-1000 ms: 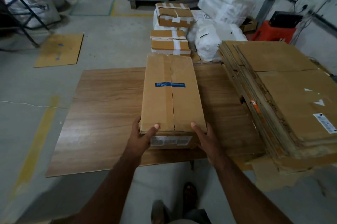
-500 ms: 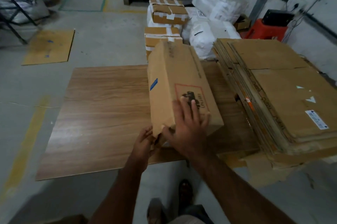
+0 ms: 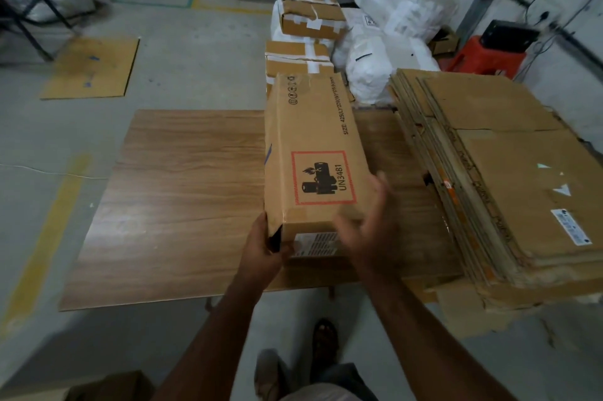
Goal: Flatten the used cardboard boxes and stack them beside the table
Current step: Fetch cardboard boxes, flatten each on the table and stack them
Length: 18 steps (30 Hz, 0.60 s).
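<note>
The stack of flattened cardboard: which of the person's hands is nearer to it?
Right. The right hand hovers at the box's near right corner, beside the stack of flattened cardboard; the left hand grips the box's near left corner, farther away.

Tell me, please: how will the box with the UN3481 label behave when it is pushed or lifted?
The box looks stiff, its edges still square. Probably light: the left hand alone grips its near corner. It may tip, being long and narrow.
</note>
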### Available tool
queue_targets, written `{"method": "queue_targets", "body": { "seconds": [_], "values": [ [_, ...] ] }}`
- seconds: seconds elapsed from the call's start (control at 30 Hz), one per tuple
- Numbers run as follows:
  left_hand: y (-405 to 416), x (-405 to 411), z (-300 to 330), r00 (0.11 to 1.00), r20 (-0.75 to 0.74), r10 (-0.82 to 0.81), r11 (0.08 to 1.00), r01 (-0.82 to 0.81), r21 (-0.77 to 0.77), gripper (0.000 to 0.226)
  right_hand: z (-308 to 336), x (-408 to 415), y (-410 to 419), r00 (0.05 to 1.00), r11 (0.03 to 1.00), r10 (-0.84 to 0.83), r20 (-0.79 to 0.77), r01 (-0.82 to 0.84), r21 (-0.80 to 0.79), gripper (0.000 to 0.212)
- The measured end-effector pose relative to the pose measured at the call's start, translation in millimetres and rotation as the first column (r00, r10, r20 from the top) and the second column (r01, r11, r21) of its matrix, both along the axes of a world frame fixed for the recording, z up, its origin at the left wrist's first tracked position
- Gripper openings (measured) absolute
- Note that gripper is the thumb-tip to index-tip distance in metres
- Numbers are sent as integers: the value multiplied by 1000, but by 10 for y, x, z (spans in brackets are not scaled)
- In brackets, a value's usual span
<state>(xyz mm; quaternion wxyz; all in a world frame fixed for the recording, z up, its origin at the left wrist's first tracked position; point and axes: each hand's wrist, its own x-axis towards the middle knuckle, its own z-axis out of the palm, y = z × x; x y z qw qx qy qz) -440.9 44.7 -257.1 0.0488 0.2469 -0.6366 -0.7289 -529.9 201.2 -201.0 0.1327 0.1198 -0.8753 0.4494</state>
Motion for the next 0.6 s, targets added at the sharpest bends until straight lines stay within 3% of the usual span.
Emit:
{"method": "queue_targets", "body": {
  "seconds": [0.07, 0.1, 0.13, 0.17, 0.23, 0.33, 0.43, 0.5, 0.6],
  "values": [
    [-16, -22, 0, 999, 35, -6, 999, 8, -49, 66, -132, -104, 334, 917, 976, -3, 399, 90, -198, 85],
    [-22, -32, -2, 999, 44, -11, 997, 14, -71, 67, -263, -147, 438, 789, 965, 73, 610, 98, -242, 83],
    [-20, -44, -1, 999, 50, -16, 996, 20, -84, 68, -413, -173, 512, 671, 970, 118, 732, 80, -230, 77],
    [-15, -59, 1, 998, 52, -18, 996, 23, -86, 69, -524, -187, 557, 616, 981, 128, 777, 38, -192, 73],
    [-8, -80, -7, 998, 54, -36, 997, 40, -63, 69, -662, -190, 573, 591, 977, 184, 785, -19, -214, 78],
    [-35, -76, -60, 990, 41, -138, 990, 139, -1, 69, -542, -163, 507, 595, 942, 257, 762, 24, -336, 71],
    [-68, -74, -163, 992, 19, -123, 981, 119, 150, 63, -361, -205, 423, 767, 938, 237, 596, -21, -347, 93],
    [15, -45, -224, 997, -29, -68, 951, 73, 299, 50, -184, -208, 315, 888, 966, 233, 396, -162, -203, 98],
    [274, 28, -331, 997, 10, 81, 836, -73, 544, 49, 68, -137, 0, 946, 918, 276, 171, -312, 245, 88]
  ]
}}
